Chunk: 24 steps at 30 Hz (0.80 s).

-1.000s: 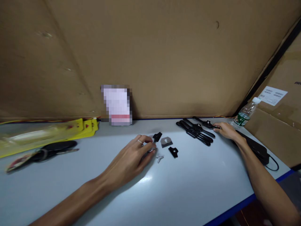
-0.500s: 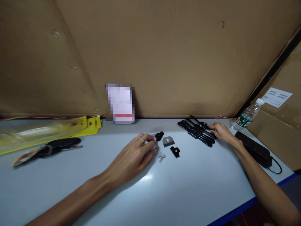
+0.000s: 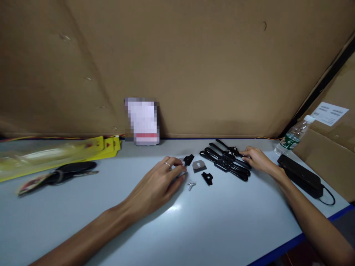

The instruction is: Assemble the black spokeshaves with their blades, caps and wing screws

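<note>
My left hand (image 3: 166,175) is curled over the table, its fingertips pinched beside a small black cap plate (image 3: 189,160). A bit of shiny metal shows at the fingertips, mostly hidden. Close by lie a grey blade (image 3: 199,166) with a keyhole slot, a second black cap plate (image 3: 207,178) and a silver wing screw (image 3: 191,186). Several black spokeshaves (image 3: 225,162) lie fanned together to the right. My right hand (image 3: 256,158) has its thumb and fingers closed on the handle end of the rearmost spokeshave (image 3: 234,150).
At the left are yellow-backed clear packages (image 3: 63,151) and a black-handled tool (image 3: 69,170). A pixelated upright card (image 3: 144,122) leans on the cardboard wall (image 3: 194,66). A water bottle (image 3: 292,138) and a black case (image 3: 301,177) stand at the right.
The spokeshaves have slid left and a little towards me, and their fan is spread differently. My right hand has shifted slightly left with them. My left hand has hardly moved.
</note>
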{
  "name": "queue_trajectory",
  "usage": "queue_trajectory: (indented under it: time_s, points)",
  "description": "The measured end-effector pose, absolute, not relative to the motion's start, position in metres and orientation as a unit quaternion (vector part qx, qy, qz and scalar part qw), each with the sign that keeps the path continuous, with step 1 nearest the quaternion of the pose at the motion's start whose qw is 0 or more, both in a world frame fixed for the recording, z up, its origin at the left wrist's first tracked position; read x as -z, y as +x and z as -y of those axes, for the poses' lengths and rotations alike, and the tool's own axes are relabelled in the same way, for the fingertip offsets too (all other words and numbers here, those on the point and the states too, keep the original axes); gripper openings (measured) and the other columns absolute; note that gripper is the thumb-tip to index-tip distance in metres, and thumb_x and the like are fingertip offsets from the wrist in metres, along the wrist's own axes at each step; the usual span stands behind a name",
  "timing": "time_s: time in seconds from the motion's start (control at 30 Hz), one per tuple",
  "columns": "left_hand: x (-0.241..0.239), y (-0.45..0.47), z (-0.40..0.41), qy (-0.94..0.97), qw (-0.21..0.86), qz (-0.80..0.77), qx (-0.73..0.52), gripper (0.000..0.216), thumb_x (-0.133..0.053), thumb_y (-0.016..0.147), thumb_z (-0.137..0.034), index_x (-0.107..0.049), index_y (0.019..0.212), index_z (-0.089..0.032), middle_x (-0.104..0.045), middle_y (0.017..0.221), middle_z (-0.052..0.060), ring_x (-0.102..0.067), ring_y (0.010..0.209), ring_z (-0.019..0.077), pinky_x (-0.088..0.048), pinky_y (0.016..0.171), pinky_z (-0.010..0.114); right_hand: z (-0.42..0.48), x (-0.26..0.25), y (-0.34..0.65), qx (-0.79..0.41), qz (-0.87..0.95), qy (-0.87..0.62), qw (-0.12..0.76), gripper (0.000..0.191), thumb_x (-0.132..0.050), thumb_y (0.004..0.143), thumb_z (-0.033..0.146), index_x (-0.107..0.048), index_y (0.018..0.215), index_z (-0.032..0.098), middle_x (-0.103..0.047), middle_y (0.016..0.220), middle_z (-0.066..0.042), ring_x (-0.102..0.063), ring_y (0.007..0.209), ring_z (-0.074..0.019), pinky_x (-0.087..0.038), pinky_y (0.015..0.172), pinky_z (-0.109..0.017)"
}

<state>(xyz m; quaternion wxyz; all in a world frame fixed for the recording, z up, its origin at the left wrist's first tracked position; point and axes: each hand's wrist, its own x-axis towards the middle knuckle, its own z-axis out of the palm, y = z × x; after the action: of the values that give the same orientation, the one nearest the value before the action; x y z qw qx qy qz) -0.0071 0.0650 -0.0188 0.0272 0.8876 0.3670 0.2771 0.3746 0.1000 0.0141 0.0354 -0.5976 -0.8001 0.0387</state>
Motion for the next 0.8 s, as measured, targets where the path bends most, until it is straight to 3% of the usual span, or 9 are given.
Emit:
queue_trajectory:
  time_s: [0.3,0.4,0.53,0.8]
  points:
    - [0.019,-0.007,-0.065,0.886,0.018,-0.369,-0.279,0.026,-0.042,0.102,-0.030,-0.065,0.108,-0.019,-0.060,0.112,0.010,-0.061,0.101,0.0270,-0.056,0.085,0.047,-0.071,-0.038,0.339,0.012,0.797,-0.597,0.086,0.025,-0.048,0.100,0.021,-0.073,0.101,0.019,-0.070,0.102,-0.011,-0.065,0.089,-0.0229,-0.042,0.076,-0.032]
    - [0.017,-0.007,-0.064,0.884,0.018,-0.375,-0.279,0.026,-0.042,0.102,-0.030,-0.065,0.107,-0.018,-0.061,0.111,0.010,-0.061,0.100,0.0273,-0.056,0.084,0.047,-0.051,-0.042,0.318,-0.005,0.823,-0.563,0.066,0.020,-0.055,0.098,0.025,-0.072,0.089,0.021,-0.071,0.088,-0.005,-0.064,0.078,-0.0195,-0.041,0.070,-0.031]
    - [0.015,-0.007,-0.063,0.877,0.021,-0.385,-0.287,0.026,-0.043,0.102,-0.030,-0.065,0.109,-0.019,-0.061,0.110,0.010,-0.061,0.099,0.0274,-0.056,0.082,0.047,-0.032,-0.035,0.299,-0.015,0.837,-0.546,0.041,0.013,-0.059,0.091,0.024,-0.070,0.087,0.018,-0.070,0.090,-0.009,-0.062,0.072,-0.0205,-0.039,0.063,-0.033]
    - [0.013,-0.006,-0.062,0.872,0.012,-0.382,-0.307,0.023,-0.046,0.100,-0.026,-0.065,0.110,-0.019,-0.062,0.109,0.010,-0.061,0.098,0.0270,-0.056,0.082,0.048,-0.031,-0.026,0.304,-0.080,0.834,-0.545,0.046,0.011,-0.052,0.088,0.015,-0.062,0.087,0.020,-0.068,0.086,-0.006,-0.062,0.077,-0.0204,-0.043,0.067,-0.033]
